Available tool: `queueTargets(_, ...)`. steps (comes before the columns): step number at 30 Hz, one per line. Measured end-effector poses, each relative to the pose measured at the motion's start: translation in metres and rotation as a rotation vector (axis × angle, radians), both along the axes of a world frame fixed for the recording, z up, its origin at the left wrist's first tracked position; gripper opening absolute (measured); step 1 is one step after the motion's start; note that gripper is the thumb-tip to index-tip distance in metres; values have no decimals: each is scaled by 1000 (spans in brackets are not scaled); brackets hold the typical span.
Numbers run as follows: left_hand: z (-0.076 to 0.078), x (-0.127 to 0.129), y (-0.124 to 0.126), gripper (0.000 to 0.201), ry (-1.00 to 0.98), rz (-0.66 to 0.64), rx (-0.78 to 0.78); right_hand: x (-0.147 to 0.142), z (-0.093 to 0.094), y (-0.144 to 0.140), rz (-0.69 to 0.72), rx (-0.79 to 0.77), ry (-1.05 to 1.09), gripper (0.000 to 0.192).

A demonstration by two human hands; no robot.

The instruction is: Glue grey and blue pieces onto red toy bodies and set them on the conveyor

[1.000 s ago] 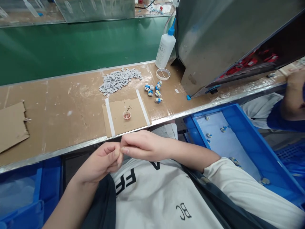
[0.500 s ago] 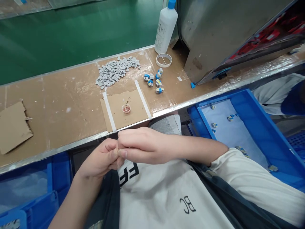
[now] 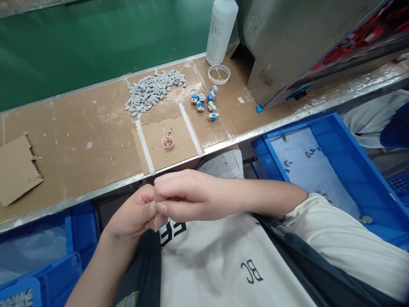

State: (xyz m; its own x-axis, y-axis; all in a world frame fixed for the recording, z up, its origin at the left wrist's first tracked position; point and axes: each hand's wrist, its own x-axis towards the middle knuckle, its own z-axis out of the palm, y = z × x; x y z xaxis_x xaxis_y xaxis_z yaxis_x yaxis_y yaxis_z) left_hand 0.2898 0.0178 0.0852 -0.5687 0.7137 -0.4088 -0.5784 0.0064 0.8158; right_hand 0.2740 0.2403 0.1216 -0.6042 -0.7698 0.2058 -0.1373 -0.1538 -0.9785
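Right now, the counter (image 3: 79, 140) is running across the view, its shiny near edge passing just in front of the person. On the person's right, a blue tray (image 3: 349, 168) is holding a few small pieces (image 3: 288, 163) on a white liner (image 3: 315, 175). A taped cardboard pad (image 3: 183, 153) is lying along the counter's near edge. Just short of it, the left hand (image 3: 137, 213) and right hand (image 3: 188, 194) are pressing together at the fingertips, thumbs bearing against curled fingers; they are hiding whatever may be between them, so I cannot tell whether they are pinching anything. Farther back, a heap of grey pieces (image 3: 148, 93) is spreading over the counter, and a white bottle (image 3: 220, 36) is standing to its right. A white tape ring (image 3: 219, 81) is lying flat near the bottle's base. A small clear cup (image 3: 167, 146) with reddish contents is sitting on the pad, between two white strips (image 3: 145, 147). Several blue-and-white blocks (image 3: 211, 105) are resting past the pad's far right corner.
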Motion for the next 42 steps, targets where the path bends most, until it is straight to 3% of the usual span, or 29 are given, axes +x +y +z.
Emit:
queueTargets(3,1,1,10,88,-28,-67,111,0,5,-1,20,37,-79,30)
queueTargets(9,-18,1,16,96,-50,-450,278,0,5,-8,5,-32,-129,30)
queueTargets(14,-37,3,6,93,15,-417,192,4,4,-10,20,-68,-152,28)
queueTargets(18,-33,1,5,94,-62,-511,151,4,5,-9,1,-31,-88,27)
queueTargets(21,-21,-1,10,96,-47,-465,169,1,6,-6,-27,41,12,28)
queueTargets(28,0,-2,13,92,21,-177,55,-4,6,6,-37,193,203,28)
queueTargets(36,-1,-4,5,89,97,-195,54,-10,4,16,59,173,188,29)
queueTargets(42,0,-5,-4,86,170,-143,-66,-13,1,19,66,205,180,32)
